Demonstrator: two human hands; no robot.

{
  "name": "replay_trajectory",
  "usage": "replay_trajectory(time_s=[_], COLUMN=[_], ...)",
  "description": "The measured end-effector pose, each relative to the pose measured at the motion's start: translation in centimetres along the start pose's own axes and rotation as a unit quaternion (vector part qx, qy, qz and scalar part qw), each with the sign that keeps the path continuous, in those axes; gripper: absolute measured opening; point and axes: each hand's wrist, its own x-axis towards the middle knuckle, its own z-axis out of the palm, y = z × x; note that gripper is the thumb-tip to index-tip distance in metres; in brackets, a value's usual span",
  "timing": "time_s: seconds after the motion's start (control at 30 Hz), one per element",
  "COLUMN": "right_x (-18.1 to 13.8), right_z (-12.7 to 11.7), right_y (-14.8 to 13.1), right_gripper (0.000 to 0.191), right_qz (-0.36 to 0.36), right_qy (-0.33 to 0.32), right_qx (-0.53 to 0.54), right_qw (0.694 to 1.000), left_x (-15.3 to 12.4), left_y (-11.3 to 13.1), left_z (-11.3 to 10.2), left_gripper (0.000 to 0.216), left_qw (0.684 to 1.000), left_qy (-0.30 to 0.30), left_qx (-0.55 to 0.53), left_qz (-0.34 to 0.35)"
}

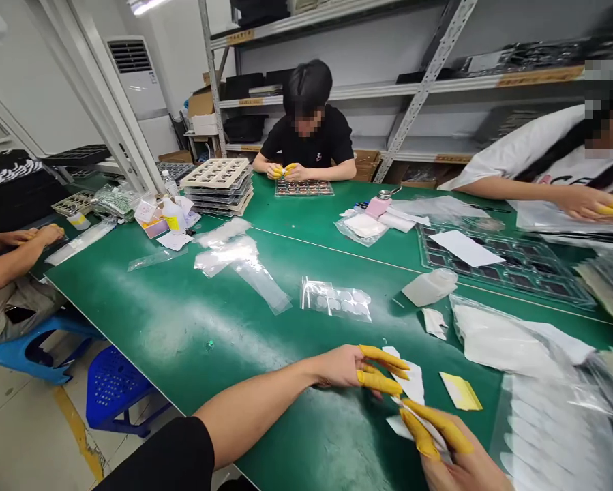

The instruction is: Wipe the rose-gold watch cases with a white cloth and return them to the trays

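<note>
My left hand point(360, 369) rests on the green table mat point(193, 320), its yellow-capped fingers stretched onto a small white sheet point(412, 382). My right hand point(446, 447) is at the bottom edge and pinches a thin white strip point(407, 417) between yellow-capped thumb and forefinger. A small yellow and white pad point(460, 392) lies just right of both hands. A clear bag of white round pieces point(337, 300) lies beyond my left hand.
Three other people sit round the table: one opposite over a parts tray point(303, 188), one at right, one at left. Stacked trays point(219, 183), loose plastic bags point(245, 262), a large clear tray point(505, 262) and white sheets point(521, 337) cover the far and right side.
</note>
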Motion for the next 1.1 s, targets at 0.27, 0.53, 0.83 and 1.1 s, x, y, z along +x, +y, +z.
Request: replay_trajectory(time_s=[0.27, 0.53, 0.83, 1.1], right_x=[5.9, 5.4, 6.3, 6.6], right_z=[6.7, 5.9, 4.4, 2.8], right_y=[-4.1, -4.4, -6.4, -6.4], right_gripper=[0.046, 0.039, 0.07, 0.058], right_qz=[0.11, 0.134, 0.17, 0.231], right_qy=[0.088, 0.129, 0.052, -0.025], right_qx=[0.335, 0.35, 0.567, 0.651], right_qw=[0.932, 0.918, 0.805, 0.723], left_x=[0.4, -0.5, -1.1, -2.1], left_y=[-0.1, 0.1, 0.8, 0.9], left_z=[0.6, 0.1, -0.3, 0.1], left_gripper=[0.053, 0.044, 0.034, 0.028], left_qw=[0.96, 0.96, 0.896, 0.886], left_qy=[0.235, 0.202, 0.273, 0.213], left_qx=[0.076, 0.155, 0.315, 0.391], left_qz=[0.132, 0.119, 0.152, 0.127])
